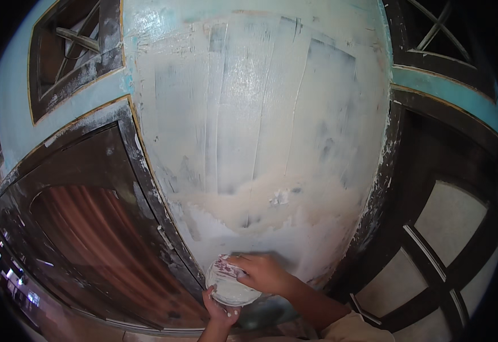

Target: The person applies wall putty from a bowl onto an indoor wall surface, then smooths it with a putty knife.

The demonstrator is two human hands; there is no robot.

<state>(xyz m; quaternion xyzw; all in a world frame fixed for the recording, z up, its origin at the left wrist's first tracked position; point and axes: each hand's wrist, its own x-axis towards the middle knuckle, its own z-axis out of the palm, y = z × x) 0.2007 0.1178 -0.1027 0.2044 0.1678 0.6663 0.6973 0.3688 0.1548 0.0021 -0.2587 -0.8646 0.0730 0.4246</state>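
My left hand (219, 308) supports a round plate (233, 289) from below, fingers curled about its near edge. White paste resembling wall putty covers most of the plate, and reddish-purple streaks show near its far side. Over the plate's upper right, my right hand (265, 275) is closed with bent fingers. Whatever it grips is hidden under the fingers and paste. White smears mark the left fingers. Just beyond both hands rises a wall (254, 131) coated in uneven white paste, with vertical ridges and greyish-blue patches showing through.
A dark wooden frame with a reddish-brown curtain (98, 239) stands left of the wall. On the right is a dark door (425, 256) with pale panels. Crossed bars fill the upper left opening (78, 43) and the upper right opening (434, 28).
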